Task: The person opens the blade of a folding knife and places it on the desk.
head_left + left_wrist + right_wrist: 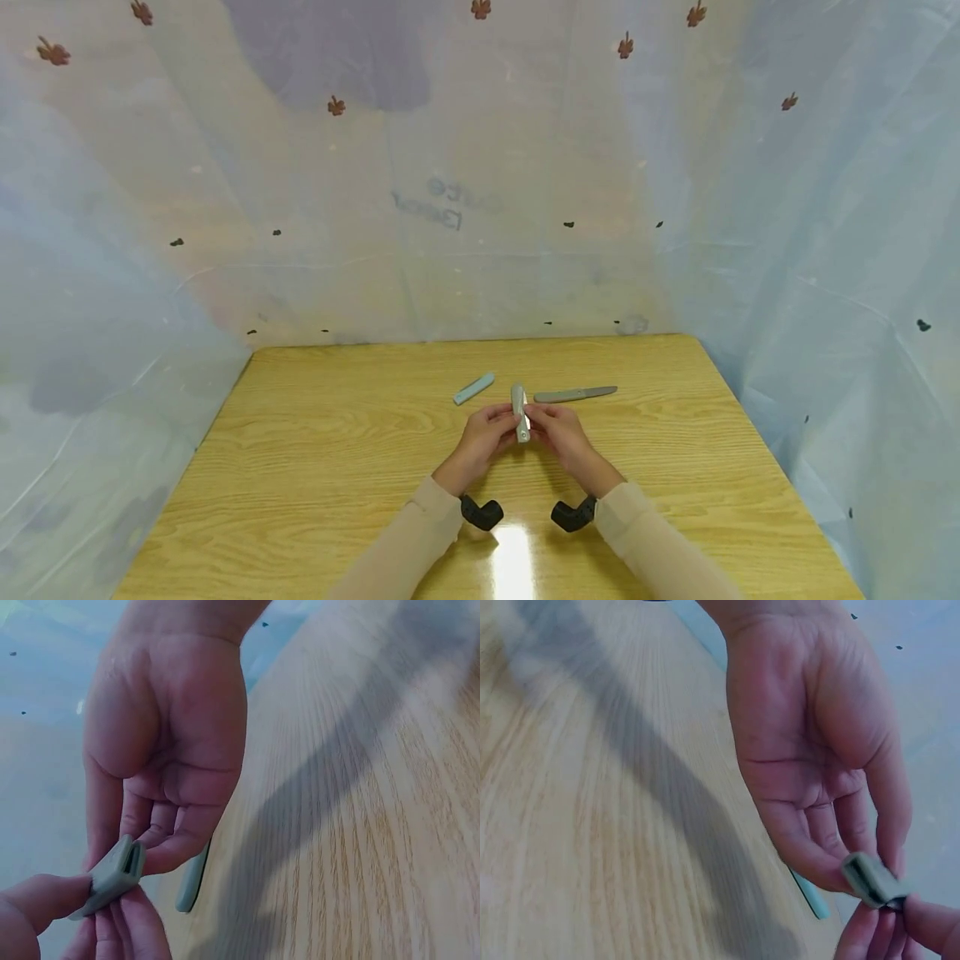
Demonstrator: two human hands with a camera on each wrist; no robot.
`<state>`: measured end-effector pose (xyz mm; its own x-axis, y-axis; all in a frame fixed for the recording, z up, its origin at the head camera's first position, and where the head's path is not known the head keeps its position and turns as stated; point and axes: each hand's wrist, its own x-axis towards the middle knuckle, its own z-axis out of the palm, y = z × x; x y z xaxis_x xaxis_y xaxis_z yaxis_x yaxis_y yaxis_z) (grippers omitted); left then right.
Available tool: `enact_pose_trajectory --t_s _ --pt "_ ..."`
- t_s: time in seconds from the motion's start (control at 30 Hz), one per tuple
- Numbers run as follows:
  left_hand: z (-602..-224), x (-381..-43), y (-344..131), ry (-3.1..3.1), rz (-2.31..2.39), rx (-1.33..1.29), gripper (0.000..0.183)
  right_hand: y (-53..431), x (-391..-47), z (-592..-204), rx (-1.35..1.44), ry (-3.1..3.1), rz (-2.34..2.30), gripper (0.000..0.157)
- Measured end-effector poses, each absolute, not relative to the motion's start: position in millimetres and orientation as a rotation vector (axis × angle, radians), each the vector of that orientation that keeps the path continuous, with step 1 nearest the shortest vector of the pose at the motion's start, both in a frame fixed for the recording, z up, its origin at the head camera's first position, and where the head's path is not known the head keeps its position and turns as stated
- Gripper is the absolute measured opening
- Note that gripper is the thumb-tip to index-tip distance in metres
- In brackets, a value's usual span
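Both hands hold one pale grey-green folding knife (517, 404) upright above the table. The left hand (480, 440) pinches its handle from the left between thumb and fingers. From the other side the right hand (564, 435) pinches it, thumb and fingertips at a shiny strip along the handle's right edge that looks like the blade. A slot shows in the end of the held knife (116, 877) in the left wrist view. How far the blade stands out is hard to tell, as fingers cover part of it.
A light blue folded knife (474, 388) lies beyond the left hand. Past the right hand lies a grey-green knife (558, 396) with its blade out, pointing right. The wooden table (315, 467) ends at a plastic sheet (480, 283) hanging behind and at both sides.
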<state>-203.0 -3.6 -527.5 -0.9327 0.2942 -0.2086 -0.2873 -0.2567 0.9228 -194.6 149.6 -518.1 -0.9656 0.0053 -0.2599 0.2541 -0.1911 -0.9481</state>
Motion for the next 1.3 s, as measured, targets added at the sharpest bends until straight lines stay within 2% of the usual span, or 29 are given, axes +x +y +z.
enact_pose_trajectory --t_s 0.4,0.8,1.03,1.3 --pt "-527.8 -201.9 -8.7 1.597 2.262 0.016 0.042 150.5 -192.6 -518.3 0.274 1.888 -2.273 0.03" --pt "-529.0 -199.8 -8.5 1.602 2.264 0.02 0.04 163.0 -194.7 -522.4 0.002 1.865 -2.191 0.034" --pt "-528.7 -198.2 -5.9 1.538 2.362 -0.062 0.043 172.6 -193.5 -527.5 0.102 1.835 -2.29 0.028" --pt "-528.7 -199.2 2.2 1.407 2.435 -0.148 0.047 179.3 -190.5 -526.7 0.257 1.733 -2.435 0.03"
